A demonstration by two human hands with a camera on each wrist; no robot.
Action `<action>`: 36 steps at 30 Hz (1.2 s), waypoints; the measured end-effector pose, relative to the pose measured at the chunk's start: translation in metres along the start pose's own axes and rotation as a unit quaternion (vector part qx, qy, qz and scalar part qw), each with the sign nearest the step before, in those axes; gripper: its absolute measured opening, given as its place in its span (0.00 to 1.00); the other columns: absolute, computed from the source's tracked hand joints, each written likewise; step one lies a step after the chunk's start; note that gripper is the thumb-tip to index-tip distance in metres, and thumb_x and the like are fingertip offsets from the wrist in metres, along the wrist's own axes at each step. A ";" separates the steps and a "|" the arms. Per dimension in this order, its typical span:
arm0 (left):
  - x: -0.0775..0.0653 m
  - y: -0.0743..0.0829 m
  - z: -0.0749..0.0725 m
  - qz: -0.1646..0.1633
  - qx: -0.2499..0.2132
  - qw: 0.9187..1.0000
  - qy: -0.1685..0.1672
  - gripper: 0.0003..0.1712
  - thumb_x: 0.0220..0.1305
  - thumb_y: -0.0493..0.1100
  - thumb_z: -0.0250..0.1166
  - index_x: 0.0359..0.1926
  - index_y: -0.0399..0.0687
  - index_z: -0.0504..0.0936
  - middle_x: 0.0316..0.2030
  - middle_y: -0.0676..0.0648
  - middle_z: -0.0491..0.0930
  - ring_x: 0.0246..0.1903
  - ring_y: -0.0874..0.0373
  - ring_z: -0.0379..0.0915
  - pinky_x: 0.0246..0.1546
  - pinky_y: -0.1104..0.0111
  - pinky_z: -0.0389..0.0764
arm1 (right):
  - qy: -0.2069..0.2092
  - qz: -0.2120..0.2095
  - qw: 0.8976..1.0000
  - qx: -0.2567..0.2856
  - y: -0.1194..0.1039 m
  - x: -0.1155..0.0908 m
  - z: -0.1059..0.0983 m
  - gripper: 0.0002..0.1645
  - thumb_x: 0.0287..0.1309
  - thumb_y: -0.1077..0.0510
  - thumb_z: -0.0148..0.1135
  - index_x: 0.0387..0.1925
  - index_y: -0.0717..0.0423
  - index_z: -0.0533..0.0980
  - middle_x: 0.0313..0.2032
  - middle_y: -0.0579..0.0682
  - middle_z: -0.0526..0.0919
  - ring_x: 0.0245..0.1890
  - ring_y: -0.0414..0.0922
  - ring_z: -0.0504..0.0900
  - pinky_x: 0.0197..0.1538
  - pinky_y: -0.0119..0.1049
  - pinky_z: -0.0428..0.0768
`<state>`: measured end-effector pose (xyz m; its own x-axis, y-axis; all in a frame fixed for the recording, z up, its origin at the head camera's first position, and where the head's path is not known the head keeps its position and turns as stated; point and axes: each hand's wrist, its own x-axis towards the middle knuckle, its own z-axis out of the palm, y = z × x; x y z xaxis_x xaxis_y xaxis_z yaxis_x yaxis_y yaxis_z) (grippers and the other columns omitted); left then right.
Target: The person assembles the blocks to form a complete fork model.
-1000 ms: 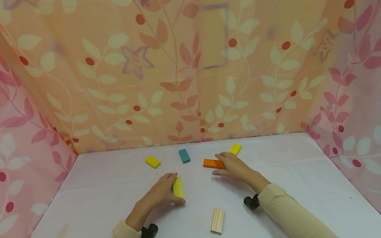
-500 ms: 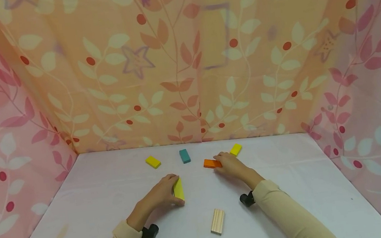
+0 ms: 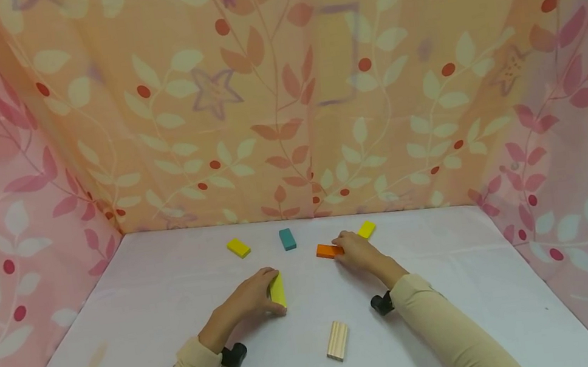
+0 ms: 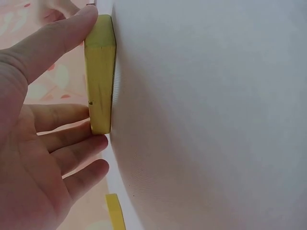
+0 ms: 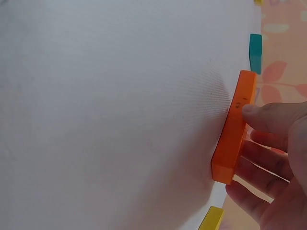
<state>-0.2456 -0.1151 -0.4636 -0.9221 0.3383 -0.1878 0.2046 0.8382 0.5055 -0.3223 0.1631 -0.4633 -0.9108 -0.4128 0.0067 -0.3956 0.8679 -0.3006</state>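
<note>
In the head view my left hand (image 3: 253, 295) holds a light yellow block (image 3: 277, 291) on the white table, left of centre. Seen from the left wrist, the thumb lies at one end of this block (image 4: 101, 76) and the fingertips at its other end. Farther back, my right hand (image 3: 360, 250) pinches an orange block (image 3: 328, 251) by its right part. From the right wrist, the thumb presses the long side of the orange block (image 5: 234, 129), with fingers partly hidden behind it.
A teal block (image 3: 287, 239) lies at the back, with a yellow block (image 3: 238, 248) to its left and another yellow block (image 3: 367, 229) beyond my right hand. A striped plain wooden block (image 3: 338, 341) lies near the front. Floral cloth (image 3: 286, 117) encloses the table.
My right hand's thumb and fingers have closed in on the orange block, and its wrist has shifted slightly left. The left hand has drawn its fingers a little tighter at the light yellow block.
</note>
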 end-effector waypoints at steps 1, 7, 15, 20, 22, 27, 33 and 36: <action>0.000 0.000 0.000 0.000 -0.001 1.000 0.000 0.52 0.44 0.54 0.79 0.68 0.41 0.67 0.69 0.42 0.65 0.67 0.45 0.64 0.67 0.50 0.66 | 0.000 0.000 1.000 -0.001 0.000 0.001 0.000 0.23 0.59 0.58 0.66 0.55 0.63 0.78 0.46 0.57 0.80 0.47 0.51 0.78 0.58 0.45 0.77; -0.001 0.001 0.000 0.003 -0.003 1.000 -0.003 0.52 0.44 0.53 0.80 0.67 0.40 0.68 0.68 0.41 0.66 0.65 0.45 0.65 0.67 0.49 0.67 | -0.003 -0.004 1.000 0.000 0.001 0.002 0.000 0.22 0.58 0.59 0.66 0.54 0.63 0.79 0.46 0.57 0.80 0.47 0.51 0.78 0.58 0.45 0.78; 0.001 0.000 0.002 -0.006 -0.003 1.000 -0.008 0.52 0.44 0.54 0.79 0.68 0.41 0.67 0.68 0.41 0.66 0.66 0.45 0.65 0.67 0.49 0.66 | -0.010 0.000 1.000 0.007 0.001 0.001 0.000 0.18 0.58 0.60 0.66 0.50 0.63 0.81 0.43 0.55 0.80 0.45 0.50 0.78 0.56 0.45 0.79; 0.002 -0.001 0.003 -0.003 0.004 1.000 -0.006 0.52 0.44 0.54 0.80 0.67 0.40 0.67 0.67 0.41 0.67 0.64 0.46 0.67 0.66 0.50 0.68 | -0.007 0.004 1.000 0.008 0.002 0.001 0.000 0.18 0.58 0.60 0.66 0.50 0.64 0.81 0.42 0.55 0.81 0.44 0.50 0.78 0.56 0.44 0.78; 0.002 0.000 0.003 -0.002 0.004 1.000 -0.005 0.52 0.44 0.54 0.80 0.67 0.40 0.67 0.68 0.41 0.67 0.64 0.45 0.66 0.66 0.50 0.68 | -0.005 0.004 1.000 0.008 0.002 0.001 0.000 0.18 0.58 0.61 0.66 0.50 0.64 0.81 0.42 0.55 0.81 0.44 0.50 0.78 0.56 0.44 0.79; 0.001 0.001 0.000 -0.008 0.004 1.000 -0.007 0.52 0.44 0.54 0.79 0.68 0.41 0.67 0.69 0.41 0.65 0.65 0.45 0.65 0.67 0.49 0.67 | -0.002 0.008 1.000 0.011 0.002 0.005 0.002 0.18 0.58 0.61 0.66 0.49 0.63 0.82 0.40 0.53 0.81 0.42 0.48 0.78 0.55 0.43 0.79; 0.002 -0.001 -0.002 0.000 0.019 1.000 -0.014 0.53 0.45 0.55 0.79 0.69 0.40 0.66 0.69 0.40 0.65 0.65 0.45 0.66 0.66 0.49 0.67 | -0.007 0.008 1.000 0.014 0.002 0.007 0.002 0.17 0.57 0.61 0.67 0.48 0.63 0.82 0.39 0.53 0.80 0.40 0.48 0.77 0.54 0.43 0.79; 0.003 -0.002 -0.002 0.008 0.027 0.999 -0.018 0.53 0.46 0.55 0.79 0.69 0.40 0.66 0.69 0.40 0.65 0.64 0.46 0.66 0.66 0.50 0.68 | -0.010 0.000 1.000 0.007 0.001 0.007 0.000 0.17 0.56 0.61 0.68 0.48 0.64 0.82 0.38 0.53 0.80 0.38 0.47 0.77 0.52 0.43 0.79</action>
<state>-0.2495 -0.1167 -0.4638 -0.9064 0.3657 -0.2115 0.2368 0.8543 0.4626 -0.3295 0.1611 -0.4638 -0.9077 -0.4195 -0.0129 -0.3946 0.8634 -0.3143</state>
